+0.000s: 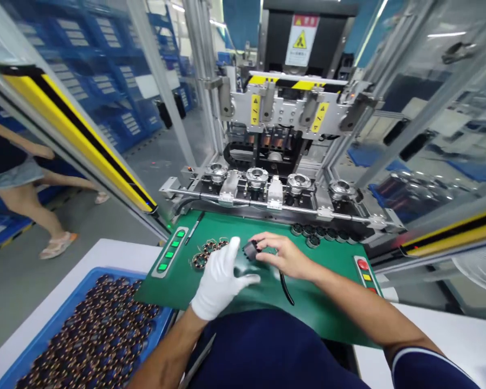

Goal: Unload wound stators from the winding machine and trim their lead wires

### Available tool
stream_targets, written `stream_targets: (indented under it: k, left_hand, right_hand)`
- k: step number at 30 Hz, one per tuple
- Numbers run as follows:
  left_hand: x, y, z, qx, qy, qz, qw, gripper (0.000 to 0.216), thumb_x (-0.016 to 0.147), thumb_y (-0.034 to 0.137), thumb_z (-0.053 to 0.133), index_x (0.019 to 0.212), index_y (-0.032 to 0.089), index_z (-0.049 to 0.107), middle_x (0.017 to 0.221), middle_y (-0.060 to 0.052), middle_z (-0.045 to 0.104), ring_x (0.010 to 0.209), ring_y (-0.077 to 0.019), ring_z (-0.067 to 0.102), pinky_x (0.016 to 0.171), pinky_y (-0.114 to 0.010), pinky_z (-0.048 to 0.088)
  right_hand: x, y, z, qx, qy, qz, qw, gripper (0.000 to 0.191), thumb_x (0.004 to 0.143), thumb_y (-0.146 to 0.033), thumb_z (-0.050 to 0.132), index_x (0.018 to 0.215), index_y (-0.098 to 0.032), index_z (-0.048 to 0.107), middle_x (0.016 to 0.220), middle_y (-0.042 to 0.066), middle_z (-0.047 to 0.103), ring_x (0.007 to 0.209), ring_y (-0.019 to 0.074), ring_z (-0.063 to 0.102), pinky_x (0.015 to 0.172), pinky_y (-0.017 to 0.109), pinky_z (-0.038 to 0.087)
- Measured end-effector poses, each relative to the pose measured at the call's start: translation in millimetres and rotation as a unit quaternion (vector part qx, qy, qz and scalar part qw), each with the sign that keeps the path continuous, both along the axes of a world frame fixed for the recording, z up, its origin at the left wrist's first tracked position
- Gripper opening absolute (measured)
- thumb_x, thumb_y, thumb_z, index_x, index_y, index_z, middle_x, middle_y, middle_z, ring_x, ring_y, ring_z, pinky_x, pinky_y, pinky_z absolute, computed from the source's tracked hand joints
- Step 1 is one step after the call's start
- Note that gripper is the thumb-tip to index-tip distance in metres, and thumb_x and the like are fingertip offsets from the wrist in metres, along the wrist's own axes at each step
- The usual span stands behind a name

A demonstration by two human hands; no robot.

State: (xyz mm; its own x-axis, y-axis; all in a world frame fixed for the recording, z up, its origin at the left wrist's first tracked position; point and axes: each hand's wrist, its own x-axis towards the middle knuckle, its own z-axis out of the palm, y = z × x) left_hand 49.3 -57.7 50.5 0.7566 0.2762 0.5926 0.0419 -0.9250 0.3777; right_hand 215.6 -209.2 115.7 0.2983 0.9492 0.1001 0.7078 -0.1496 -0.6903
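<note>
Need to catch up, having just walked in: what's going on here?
A person's bare right hand holds a dark cylindrical part over the green work surface. The white-gloved left hand is open beside it, apparently holding nothing. Some copper-wound rings lie on the surface near that hand, and many more lie in the blue tray at the left. Small round parts sit toward the back right, before the machine.

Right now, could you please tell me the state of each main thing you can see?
Left hand, gloved, open.
Right hand, bare, closed on a black part.
Blue tray, filled with copper-wound rings.
Loose rings, lying on the green mat.
Green buttons, apparently lit.
Pen-like tool, lying flat.
Press plate, up above the silver fixtures.
</note>
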Motion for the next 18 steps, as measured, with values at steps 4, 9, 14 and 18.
stream_targets:
  k: [4,9,14,18]
  left_hand:
    - [2,2,11.3,-0.024,-0.018,0.022,0.999,0.059,0.093,0.061,0.054,0.133,0.018,0.056,0.111,-0.013,0.075,0.095,-0.026,0.074,0.087,-0.038,0.06]
    - [-6,9,24.5,-0.032,-0.04,0.018,0.999,0.057,0.093,0.056,0.059,0.136,0.02,0.053,0.111,-0.011,0.075,0.094,-0.0248,0.074,0.084,-0.037,0.061]
    - [-14,12,17.7,-0.059,-0.039,0.037,0.997,0.063,0.092,0.057,0.059,0.142,0.021,0.048,0.11,-0.011,0.075,0.091,-0.0245,0.074,0.081,-0.036,0.06]
    - [-37,19,-11.8,-0.122,-0.02,0.13,0.984,0.074,0.088,0.059,0.064,0.148,0.022,0.042,0.117,-0.013,0.072,0.105,-0.0304,0.07,0.094,-0.045,0.057]
  right_hand:
    - [-22,14,21.3,0.101,0.243,-0.007,0.965,0.033,0.096,-0.047,0.061,0.09,-0.017,0.073,0.115,0.01,0.072,0.107,0.0187,0.068,0.097,0.034,0.053]
    - [-25,24,22.7,0.071,0.352,-0.001,0.933,0.049,0.097,-0.059,0.053,0.094,-0.017,0.078,0.117,0.01,0.071,0.107,0.0194,0.066,0.094,0.034,0.054]
    - [-24,36,11.7,0.05,0.369,-0.021,0.928,0.038,0.084,-0.054,0.074,0.093,-0.017,0.077,0.117,0.01,0.071,0.099,0.0182,0.068,0.085,0.031,0.055]
    - [20,81,34.4,0.087,0.198,-0.007,0.976,0.027,0.09,-0.042,0.069,0.094,-0.017,0.076,0.117,0.009,0.071,0.101,0.0187,0.069,0.088,0.033,0.056]
